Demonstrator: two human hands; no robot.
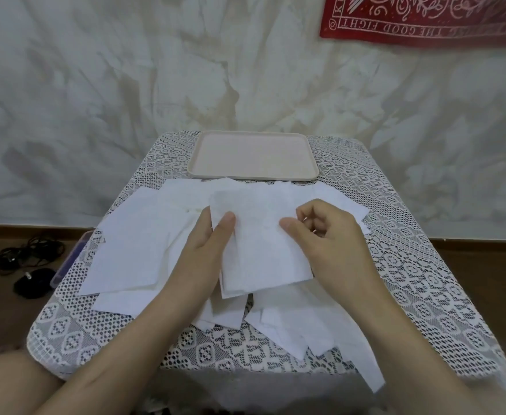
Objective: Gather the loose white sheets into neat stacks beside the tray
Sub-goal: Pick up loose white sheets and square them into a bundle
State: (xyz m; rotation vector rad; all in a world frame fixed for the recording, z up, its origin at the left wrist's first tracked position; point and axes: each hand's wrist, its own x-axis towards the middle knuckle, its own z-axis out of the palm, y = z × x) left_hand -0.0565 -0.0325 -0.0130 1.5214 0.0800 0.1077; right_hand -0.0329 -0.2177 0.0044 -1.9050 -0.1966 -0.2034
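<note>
stack (260,253) was clamped by left hand (206,250), thumb on top | right edge was pinched by right hand (326,244) | sheets (131,250) were scattered on table (410,280) near tray (251,154)

Loose white sheets (131,250) lie scattered, overlapping and askew, across the surface (410,280). One small bundle (260,250) of them sits tilted above the pile. A pale rectangular tray (253,157) lies flat just beyond.

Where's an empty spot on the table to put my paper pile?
The tray is bare. Bare lace cloth lies along the right edge and at the near-left corner. The middle is crowded: loose sheets overlap there, and the left hand and right hand hold a stack.
</note>
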